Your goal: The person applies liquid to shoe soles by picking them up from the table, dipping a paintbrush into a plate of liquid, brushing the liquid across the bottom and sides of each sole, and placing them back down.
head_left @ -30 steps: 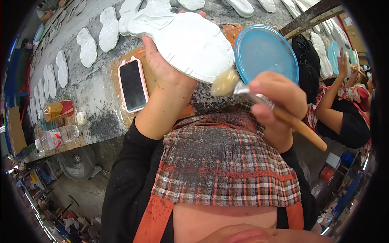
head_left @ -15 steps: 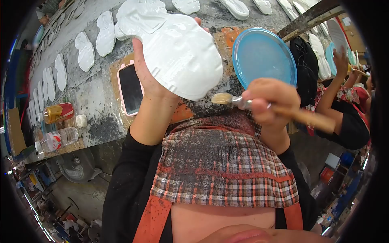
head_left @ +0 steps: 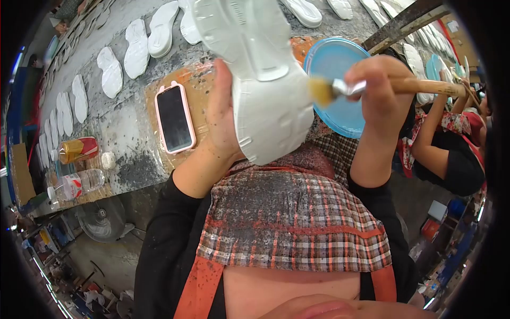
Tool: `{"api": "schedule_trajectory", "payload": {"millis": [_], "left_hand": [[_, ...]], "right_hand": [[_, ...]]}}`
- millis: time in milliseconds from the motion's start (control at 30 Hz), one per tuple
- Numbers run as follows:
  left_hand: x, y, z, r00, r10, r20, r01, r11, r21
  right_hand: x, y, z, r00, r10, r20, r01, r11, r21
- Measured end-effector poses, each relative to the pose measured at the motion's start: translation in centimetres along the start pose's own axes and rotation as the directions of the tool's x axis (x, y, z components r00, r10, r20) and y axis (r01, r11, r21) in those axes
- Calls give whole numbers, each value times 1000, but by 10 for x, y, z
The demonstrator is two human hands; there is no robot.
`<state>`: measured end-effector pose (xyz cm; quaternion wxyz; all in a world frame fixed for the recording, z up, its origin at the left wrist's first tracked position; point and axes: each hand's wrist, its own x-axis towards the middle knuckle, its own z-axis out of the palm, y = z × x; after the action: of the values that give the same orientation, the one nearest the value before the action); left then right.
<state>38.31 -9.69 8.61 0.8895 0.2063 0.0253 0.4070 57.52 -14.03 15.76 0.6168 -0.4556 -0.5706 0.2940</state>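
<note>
My left hand (head_left: 219, 119) is closed on a white shoe sole (head_left: 273, 114), its thumb along the left edge and the other fingers hidden underneath. The sole is tilted up in front of my apron and looks glossy. In my right hand (head_left: 383, 87) is a paintbrush (head_left: 425, 86) with a wooden handle, a metal collar and pale bristles. The blurred bristle tip lies at the sole's right edge; I cannot tell whether it touches. Behind the brush sits a round blue tub (head_left: 337, 58), partly covered by my right hand.
A phone in a pink case (head_left: 175, 118) lies on brown board left of my hand. Several white soles (head_left: 137, 49) line the stained table (head_left: 125, 127). Two bottles (head_left: 79, 183) stand near the left edge. A metal bar (head_left: 404, 29) slants at upper right; a co-worker (head_left: 438, 143) is beyond.
The sole has shifted right and toward me and turned. The brush has risen from below the tub to the sole's right edge. A sole on the table, hidden before, now shows.
</note>
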Motion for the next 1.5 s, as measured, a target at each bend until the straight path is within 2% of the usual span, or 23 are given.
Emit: {"api": "schedule_trajectory", "payload": {"millis": [100,267,333,467,500,533,567,633,700,767,867,900,933,1000,1067,1100,1133,1200,1233,1300,1333,1400,1500], "left_hand": [[-4,1,-2,999,-51,-20,50,998,-33],[-15,19,-28,966,-2,-258,-25,995,-100],[-26,29,-49,930,80,-358,-41,993,115],[-41,95,-86,652,248,-716,-122,967,224],[-52,137,-141,731,296,-615,-175,952,251],[-51,176,-148,639,362,-678,-204,931,304],[-63,225,-172,738,348,-578,-270,938,219],[-68,273,-183,697,641,-322,-483,752,450],[-101,318,-237,271,542,-796,-671,699,248],[-102,314,-255,-89,565,-820,-722,531,443],[-69,273,-264,51,635,-771,-435,709,555],[-51,260,-264,226,639,-735,-205,769,605],[-34,246,-264,398,588,-704,33,758,652],[11,212,-233,478,553,-682,385,566,729],[48,193,-229,485,548,-682,637,313,705],[67,191,-278,437,705,-558,677,151,721],[74,186,-275,452,693,-562,675,147,723],[87,174,-241,266,829,-493,919,-63,390],[89,165,-226,181,859,-479,811,145,567],[100,171,-266,174,744,-645,247,601,760],[102,184,-279,528,479,-701,3,824,566],[90,173,-217,688,242,-684,-223,968,118],[58,144,-152,827,345,-445,-313,938,145]], "right_hand": [[2,11,8,989,24,-148,-55,976,-210],[-13,19,-5,973,-21,-231,-14,989,-150],[-24,27,-9,970,60,-236,-96,985,-145],[-36,34,-18,956,147,-254,-187,972,-143],[-37,36,-19,951,169,-259,-209,969,-133],[-38,36,-20,949,169,-268,-210,969,-132],[-40,38,-22,951,174,-255,-210,970,-120],[-45,38,-27,953,143,-265,-195,964,-179],[-51,40,-33,942,159,-295,-222,956,-194],[-57,41,-42,938,184,-293,-247,949,-194],[-64,48,-47,929,231,-289,-281,949,-145],[-63,47,-47,943,233,-235,-275,947,-164],[-62,47,-46,947,246,-204,-282,944,-170],[-61,43,-39,946,265,-187,-299,937,-182],[-61,42,-37,954,259,-152,-292,920,-260],[-64,47,-45,967,229,-113,-253,920,-301],[-65,49,-45,959,237,-155,-276,908,-314],[-66,49,-41,935,250,-252,-332,866,-374],[-67,50,-42,930,251,-268,-342,859,-380],[-70,52,-45,907,259,-332,-383,833,-398],[-72,53,-47,900,268,-344,-397,829,-393],[-75,57,-50,911,262,-318,-388,807,-445],[-74,52,-47,907,356,-225,-420,717,-556]]}}
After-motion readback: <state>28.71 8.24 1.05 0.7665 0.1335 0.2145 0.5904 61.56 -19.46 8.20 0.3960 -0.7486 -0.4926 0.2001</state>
